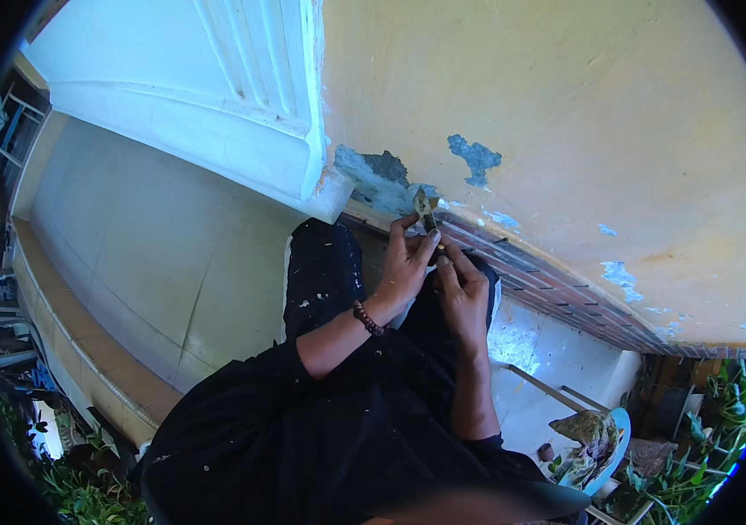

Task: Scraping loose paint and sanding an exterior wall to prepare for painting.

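Both hands meet in front of the base of a yellow painted wall [543,118]. My left hand [402,269] wears a beaded bracelet [369,319] and has its fingertips on a small scraper or putty knife [424,207], whose stained blade points up at the wall. My right hand [465,289] pinches the dark handle end of the same tool. Behind the blade lies a grey-blue patch [379,184] where the paint is gone. Another bare patch [475,157] shows higher up to the right.
A white fluted pillar base [268,151] juts out at the left. A brick-patterned skirting [543,289] runs along the wall's foot. Pale floor tiles [150,243] extend left to a raised ledge [84,328]. At lower right are a light blue stool [619,440] with a crumpled cloth [589,436], and plants.
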Tool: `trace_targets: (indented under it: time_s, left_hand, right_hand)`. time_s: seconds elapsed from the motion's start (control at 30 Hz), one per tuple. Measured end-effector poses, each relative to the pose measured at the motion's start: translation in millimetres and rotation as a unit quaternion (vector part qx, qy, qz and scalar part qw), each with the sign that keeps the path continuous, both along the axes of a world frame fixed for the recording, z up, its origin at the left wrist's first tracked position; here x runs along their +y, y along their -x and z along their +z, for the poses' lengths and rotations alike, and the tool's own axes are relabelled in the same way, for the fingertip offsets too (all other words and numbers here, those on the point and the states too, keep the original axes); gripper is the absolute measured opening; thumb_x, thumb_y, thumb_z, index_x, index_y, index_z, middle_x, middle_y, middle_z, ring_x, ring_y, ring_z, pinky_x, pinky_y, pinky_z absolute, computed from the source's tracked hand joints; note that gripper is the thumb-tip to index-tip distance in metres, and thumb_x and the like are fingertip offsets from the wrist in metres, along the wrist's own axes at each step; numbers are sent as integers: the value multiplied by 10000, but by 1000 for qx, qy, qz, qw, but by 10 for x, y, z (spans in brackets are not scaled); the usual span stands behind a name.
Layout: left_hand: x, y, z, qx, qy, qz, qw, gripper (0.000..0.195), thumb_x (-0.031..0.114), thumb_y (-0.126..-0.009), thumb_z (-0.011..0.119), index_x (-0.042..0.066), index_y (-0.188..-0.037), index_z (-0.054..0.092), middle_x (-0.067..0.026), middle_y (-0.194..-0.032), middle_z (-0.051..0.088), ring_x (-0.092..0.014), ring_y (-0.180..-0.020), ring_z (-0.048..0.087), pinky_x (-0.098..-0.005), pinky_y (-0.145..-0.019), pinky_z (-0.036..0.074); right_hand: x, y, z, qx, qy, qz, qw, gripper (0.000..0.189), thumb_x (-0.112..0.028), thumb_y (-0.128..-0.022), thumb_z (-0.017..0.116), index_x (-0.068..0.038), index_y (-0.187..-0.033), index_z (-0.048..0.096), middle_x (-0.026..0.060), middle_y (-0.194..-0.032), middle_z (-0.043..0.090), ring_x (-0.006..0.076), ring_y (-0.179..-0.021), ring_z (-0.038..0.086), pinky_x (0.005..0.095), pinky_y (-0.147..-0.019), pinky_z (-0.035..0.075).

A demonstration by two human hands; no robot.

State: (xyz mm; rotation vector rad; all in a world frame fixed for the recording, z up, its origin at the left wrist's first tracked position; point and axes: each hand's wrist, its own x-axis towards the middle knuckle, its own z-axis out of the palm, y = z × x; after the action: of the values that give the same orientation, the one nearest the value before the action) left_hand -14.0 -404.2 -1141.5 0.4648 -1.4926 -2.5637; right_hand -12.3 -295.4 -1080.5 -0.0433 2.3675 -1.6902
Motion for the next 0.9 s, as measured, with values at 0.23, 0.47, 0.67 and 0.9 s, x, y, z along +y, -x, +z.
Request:
trace_targets:
  time_s: [0.23,0.47,0.67,0.9]
  left_hand:
    - [-226,-13,91,-10,-16,42,999,548,251,-1030,661,6,-1426,371,-75,-1045,659,-97,-949,615,-243,-799,522]
    - [-139,-8,-221,-25,61,6,998,530,188,-1023,664,15,-1430,372,-74,-1040,671,-96,-935,626,-252,-805,520]
    - [-306,72,-855,5,131,69,989,543,140,-995,685,-10,-1420,382,-131,-1047,683,-173,-950,696,-293,-826,566]
    - [-576,253,-706,6,366,118,923,305,175,-971,720,6,-1179,574,-144,-997,689,-169,-870,701,-326,-731,572]
  right_hand:
    - [-203,116,-103,155,-3,64,986,365,-115,-1031,574,3,-1372,629,51,-912,692,80,-781,563,229,-696,466]
    - [-169,6,-526,5,105,-13,994,384,-115,-1072,541,-18,-1441,575,4,-919,639,47,-743,491,215,-666,449]
    - [-368,-13,-1320,34,124,12,992,415,-153,-1087,521,18,-1465,511,164,-1278,683,194,-1163,618,321,-1009,484]
    - [-615,206,-1489,92,103,2,990,424,-213,-1084,527,40,-1424,544,173,-1280,682,167,-1163,603,308,-1009,477]
